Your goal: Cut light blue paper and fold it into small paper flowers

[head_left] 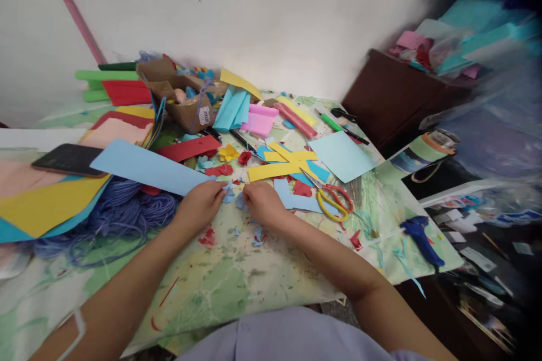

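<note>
My left hand [202,201] is closed in a pinch on a small light blue paper piece [228,193]. Facing it across a narrow gap, my right hand [263,203] pinches another small blue paper piece [240,201]. A long light blue paper strip [148,169] reaches from the left up to my left hand. Beyond the hands lie a yellow paper flower [228,153] and a small red paper flower [244,158]. Scissors [334,203] with one yellow and one red handle rest to the right of my right hand, over cut blue paper [307,203]. Paper scraps surround both hands.
Blue yarn [127,214], stacked coloured paper [55,203] and a phone [68,159] lie on the left. Behind stands a brown box [186,107]. Yellow strips [283,164], a pale blue sheet [342,155] and a blue glue gun [423,240] are on the right.
</note>
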`<state>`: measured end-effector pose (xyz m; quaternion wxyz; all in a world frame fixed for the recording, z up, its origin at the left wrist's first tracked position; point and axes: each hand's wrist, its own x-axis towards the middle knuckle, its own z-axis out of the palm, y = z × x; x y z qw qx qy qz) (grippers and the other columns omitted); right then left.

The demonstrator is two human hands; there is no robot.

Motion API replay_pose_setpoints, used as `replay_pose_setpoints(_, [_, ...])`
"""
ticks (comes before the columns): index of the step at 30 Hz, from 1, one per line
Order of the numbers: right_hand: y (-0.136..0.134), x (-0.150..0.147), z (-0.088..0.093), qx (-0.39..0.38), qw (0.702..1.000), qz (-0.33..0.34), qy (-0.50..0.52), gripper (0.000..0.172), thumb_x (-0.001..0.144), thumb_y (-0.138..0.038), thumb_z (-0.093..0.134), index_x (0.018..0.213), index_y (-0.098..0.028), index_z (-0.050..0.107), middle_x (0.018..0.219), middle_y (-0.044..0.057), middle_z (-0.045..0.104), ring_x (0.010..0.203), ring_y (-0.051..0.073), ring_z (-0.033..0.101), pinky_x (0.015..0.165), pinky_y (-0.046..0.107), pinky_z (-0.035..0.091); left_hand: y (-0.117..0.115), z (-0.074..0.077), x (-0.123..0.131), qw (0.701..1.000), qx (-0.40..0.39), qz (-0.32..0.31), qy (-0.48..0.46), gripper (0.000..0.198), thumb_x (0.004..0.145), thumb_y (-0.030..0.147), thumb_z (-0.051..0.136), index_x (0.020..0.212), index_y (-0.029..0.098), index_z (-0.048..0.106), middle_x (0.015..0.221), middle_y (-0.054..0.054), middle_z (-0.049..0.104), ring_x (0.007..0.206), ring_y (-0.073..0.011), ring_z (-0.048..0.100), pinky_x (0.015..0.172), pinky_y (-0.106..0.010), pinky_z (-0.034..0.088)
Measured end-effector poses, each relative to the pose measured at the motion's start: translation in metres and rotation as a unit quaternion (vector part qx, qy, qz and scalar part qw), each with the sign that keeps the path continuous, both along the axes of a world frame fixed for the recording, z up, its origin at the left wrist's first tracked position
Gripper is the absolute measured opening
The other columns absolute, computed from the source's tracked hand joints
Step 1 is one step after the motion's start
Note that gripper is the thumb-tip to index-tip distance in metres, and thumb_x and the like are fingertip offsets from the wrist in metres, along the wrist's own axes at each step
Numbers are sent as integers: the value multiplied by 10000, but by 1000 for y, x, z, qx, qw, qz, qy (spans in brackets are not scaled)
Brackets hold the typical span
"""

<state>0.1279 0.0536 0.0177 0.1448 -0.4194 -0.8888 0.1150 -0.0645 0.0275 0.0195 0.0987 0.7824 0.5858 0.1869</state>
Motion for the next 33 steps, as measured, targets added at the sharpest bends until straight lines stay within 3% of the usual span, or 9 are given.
replay_pose_setpoints(4, [6,0,10,-11,1000,-10,18,105,771,-92,544,793,-184,589,787,20,634,755,157,549,624,242,311,9,7,-19,996,57,59,29,391,911,302,327,1066,123,638,1025,-162,683,977,-287,615,867,-411,463])
replay_pose_setpoints(8, [18,-14,17,-35,997,7,71,42,797,-177,602,834,-190,588,837,6,651,784,154,567,622,228,325,13,14,-37,989,91,110,44,366,895,308,359,1040,126,642,1019,-158,684,968,-294,609,859,-410,458])
replay_pose_setpoints(10, [25,-24,19,-37,998,27,48,63,795,-208,625,849,-189,598,823,8,650,771,160,570,612,233,330,13,17,-41,987,92,119,49,364,887,302,373,1043,111,642,1007,-161,684,965,-294,610,855,-400,455])
replay_pose_setpoints(15, [34,-50,28,75,994,76,-29,189,796,-299,660,912,-153,637,922,89,633,878,212,548,721,301,375,10,23,-46,984,105,132,62,367,895,305,367,1056,112,633,1001,-150,669,967,-287,601,859,-385,439])
replay_pose_setpoints(21, [1,-80,24,123,961,233,-89,133,869,-165,529,902,-165,658,876,70,611,888,207,514,759,329,367,18,19,-60,986,91,114,78,356,840,331,481,1081,109,621,1045,-159,636,1014,-293,567,909,-398,410])
replay_pose_setpoints(24, [-18,-83,12,145,958,232,-92,183,917,-215,477,958,-176,650,914,77,595,929,219,491,778,345,364,20,15,-64,985,65,113,113,384,786,365,559,1084,134,633,1153,-180,586,1102,-341,509,940,-454,373])
replay_pose_setpoints(28, [-32,-75,-2,144,961,218,-95,266,959,-264,397,995,-171,644,887,83,577,900,229,483,747,353,365,14,15,-61,972,82,168,140,376,805,350,530,1105,142,622,1228,-210,532,1172,-401,435,943,-528,327])
replay_pose_setpoints(33, [-36,-71,1,125,957,242,-99,170,887,-246,512,832,-159,648,863,78,565,896,233,477,748,352,365,7,23,-57,964,117,210,112,382,842,339,481,1144,135,593,1260,-225,519,1212,-408,394,953,-555,280])
